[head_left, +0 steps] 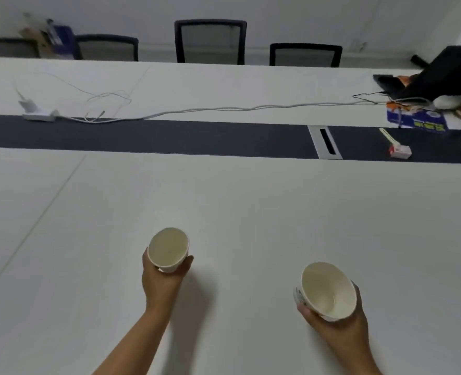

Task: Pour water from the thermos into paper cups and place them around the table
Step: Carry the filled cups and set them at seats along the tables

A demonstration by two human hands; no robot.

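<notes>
I hold two white paper cups over the near half of a long white table (237, 201). My left hand (161, 282) grips one paper cup (168, 247) from below, its mouth facing me. My right hand (337, 326) grips the other paper cup (328, 289), which has a printed pattern on its side. Both cups show pale insides; whether they hold water is hard to tell. No thermos is in view.
A dark strip (169, 136) with a cable slot (325, 142) runs along the table's middle. Beyond it lie a white power strip (39, 113) with loose cables, a small red-and-white carton (399, 151), and a dark laptop (440, 74) among clutter at right. Three chairs (210, 40) stand behind.
</notes>
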